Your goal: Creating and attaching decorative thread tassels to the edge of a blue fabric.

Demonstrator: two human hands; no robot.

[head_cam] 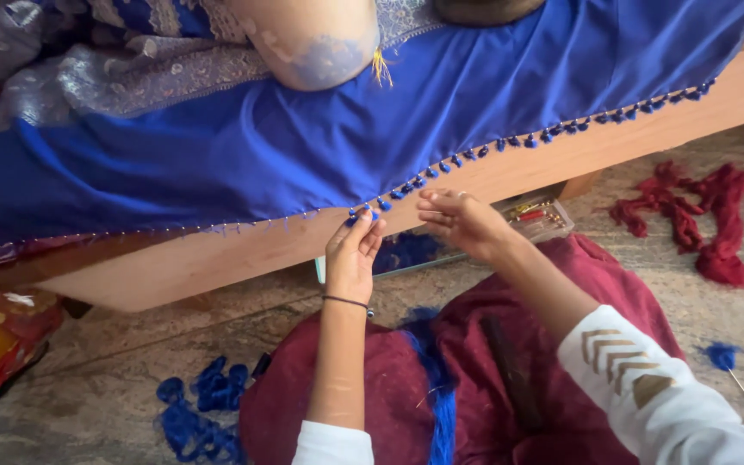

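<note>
My left hand (353, 250) pinches tassel (370, 211) on blue cloth (303, 146) hem | right hand (458, 220) loosely open | tassels done rightward; left hem bare.

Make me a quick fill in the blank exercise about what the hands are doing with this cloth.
1. The left hand pinches the edge of the ____ cloth.
2. Small blue ____ hang along that edge.
3. The cloth lies over a ____ board.
4. A heap of ____ thread lies on the floor.

Missing words: blue; tassels; wooden; red
</note>
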